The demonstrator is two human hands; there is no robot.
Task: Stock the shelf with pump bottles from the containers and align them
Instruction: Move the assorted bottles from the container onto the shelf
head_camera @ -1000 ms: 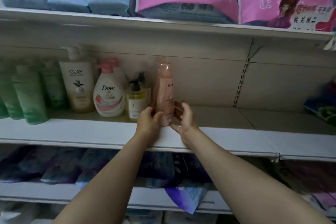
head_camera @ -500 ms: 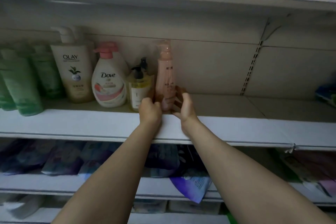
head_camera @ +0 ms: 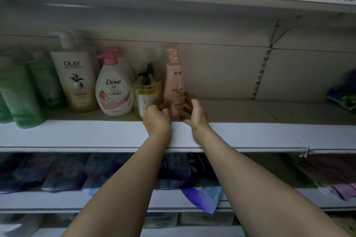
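Your two forearms came up bare from the bottom of the frame, no sleeve showing on either one. Your left hand (head_camera: 157,119) wore nothing: no glove, no ring, no watch at the wrist. Same story on your right hand (head_camera: 196,113), bare to the fingertips, wrist uncovered. Nothing else of you was in shot.

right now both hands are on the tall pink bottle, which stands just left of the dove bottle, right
Not quite. In the head view the tall pink bottle stands to the right of the Dove bottle, with small yellow bottles between them. Both the left hand and right hand hold its base.
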